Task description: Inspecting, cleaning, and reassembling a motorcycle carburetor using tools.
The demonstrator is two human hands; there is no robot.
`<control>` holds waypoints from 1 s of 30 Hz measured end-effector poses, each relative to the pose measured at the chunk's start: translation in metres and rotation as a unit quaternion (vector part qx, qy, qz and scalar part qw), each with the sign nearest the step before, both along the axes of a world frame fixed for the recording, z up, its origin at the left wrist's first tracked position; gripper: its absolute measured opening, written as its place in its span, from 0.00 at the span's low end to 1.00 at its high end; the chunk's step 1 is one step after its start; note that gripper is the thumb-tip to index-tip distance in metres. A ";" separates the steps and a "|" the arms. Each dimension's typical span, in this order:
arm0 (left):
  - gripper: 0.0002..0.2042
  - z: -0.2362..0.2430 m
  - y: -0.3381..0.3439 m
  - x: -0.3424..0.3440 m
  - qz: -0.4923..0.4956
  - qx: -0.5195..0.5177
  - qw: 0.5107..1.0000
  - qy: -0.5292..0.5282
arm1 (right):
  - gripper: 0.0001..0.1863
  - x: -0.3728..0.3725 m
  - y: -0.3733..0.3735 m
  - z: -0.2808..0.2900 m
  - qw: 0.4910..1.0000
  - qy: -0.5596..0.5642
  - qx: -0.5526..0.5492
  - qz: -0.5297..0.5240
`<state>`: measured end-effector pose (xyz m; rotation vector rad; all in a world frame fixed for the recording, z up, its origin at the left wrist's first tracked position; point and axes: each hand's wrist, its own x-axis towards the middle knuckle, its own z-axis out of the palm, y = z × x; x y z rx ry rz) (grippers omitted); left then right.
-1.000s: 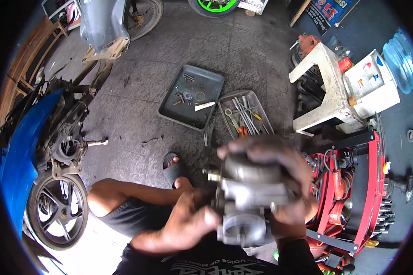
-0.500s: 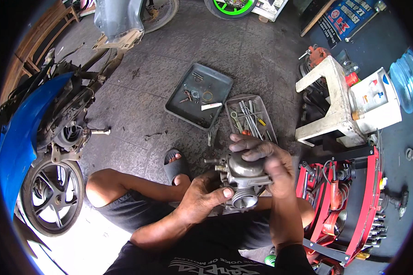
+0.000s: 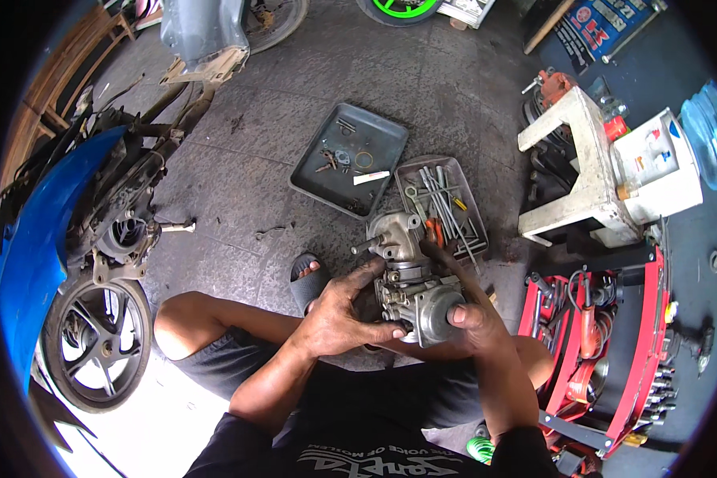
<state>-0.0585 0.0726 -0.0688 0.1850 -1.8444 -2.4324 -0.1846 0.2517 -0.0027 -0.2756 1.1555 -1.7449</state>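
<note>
Both my hands hold a grey metal carburetor (image 3: 410,275) in front of my lap, with an intake pipe at its far end. My left hand (image 3: 342,307) grips its left side, fingers partly hidden beneath and thumb along the near edge. On the right side, my right hand (image 3: 478,315) wraps round it, the thumb resting on the round cap (image 3: 436,320) that faces up. Beyond it a dark tray (image 3: 315,171) lies on the floor, holding a gasket, a thin ring, a white tube and small metal parts. A second tray (image 3: 446,165) beside it carries wrenches and screwdrivers.
A partly stripped blue motorcycle (image 3: 56,207) stands at left with its wheel (image 3: 95,346). To the right are a red tool rack (image 3: 649,334), a white stool (image 3: 577,151), a white bucket (image 3: 653,159) and a blue water jug (image 3: 705,139). A loose wrench (image 3: 275,231) lies on the floor.
The carburetor has been turned in my hands, so its round cap now sits nearer me and the intake pipe points away. My right hand has moved from over the cap to the side.
</note>
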 end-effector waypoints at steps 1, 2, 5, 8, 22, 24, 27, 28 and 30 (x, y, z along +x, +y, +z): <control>0.48 0.004 -0.005 -0.002 0.002 -0.138 0.990 0.008 | 0.63 -0.001 0.000 -0.010 0.999 -0.007 -0.043 -0.014; 0.48 0.006 -0.008 -0.003 0.003 -0.274 0.961 0.018 | 0.63 0.001 0.002 -0.015 0.999 -0.009 -0.046 -0.023; 0.48 0.017 -0.011 -0.004 0.012 -0.435 0.900 -0.015 | 0.59 0.006 0.006 -0.021 0.997 -0.034 -0.065 -0.038; 0.32 0.057 -0.010 -0.007 0.143 -0.473 0.869 0.003 | 0.59 0.007 0.012 -0.052 0.987 0.109 -0.040 -0.110; 0.16 0.121 -0.018 0.048 -0.208 0.253 0.819 0.472 | 0.39 -0.008 -0.010 -0.067 0.915 -0.294 -0.112 -0.253; 0.17 0.123 -0.019 0.047 -0.212 0.253 0.812 0.481 | 0.40 -0.009 -0.011 -0.072 0.884 -0.333 -0.118 -0.306; 0.20 0.128 -0.019 0.047 -0.226 0.255 0.796 0.500 | 0.39 -0.010 -0.014 -0.068 0.878 -0.335 -0.136 -0.313; 0.21 0.129 -0.019 0.047 -0.228 0.255 0.792 0.505 | 0.39 -0.011 -0.015 -0.071 0.875 -0.341 -0.152 -0.308; 0.24 0.130 -0.019 0.046 -0.233 0.256 0.783 0.516 | 0.38 -0.012 -0.020 -0.067 0.882 -0.326 -0.129 -0.316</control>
